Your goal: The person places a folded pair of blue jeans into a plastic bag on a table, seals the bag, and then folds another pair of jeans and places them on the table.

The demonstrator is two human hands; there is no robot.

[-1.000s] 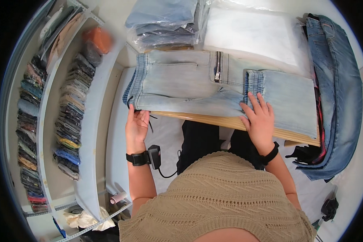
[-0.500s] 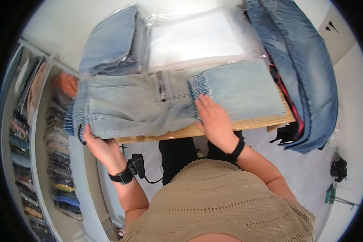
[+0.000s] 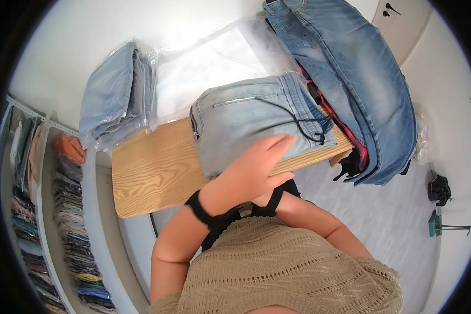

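Observation:
A pair of light-blue jeans (image 3: pixel 240 112) lies folded over on the wooden tabletop (image 3: pixel 154 167), elastic waistband and black drawstring toward the right. My left hand (image 3: pixel 251 165) is across the front edge of the folded jeans, blurred, with fingers stretched toward the waistband and the thumb apart. Nothing shows in it. Behind and below it sits my right hand (image 3: pixel 264 199), mostly covered by the left one, so its fingers are hidden.
Bagged folded jeans (image 3: pixel 110 86) stand at the back left beside white sheets in clear plastic (image 3: pixel 204 63). Darker blue jeans (image 3: pixel 345 78) hang over the table's right side. Shelves of packed clothes (image 3: pixel 76 225) line the left.
The jeans' left half has been folded over to the right, baring the tabletop's left part. My left hand swept right with it; my right hand drew back toward my body. The view shifted.

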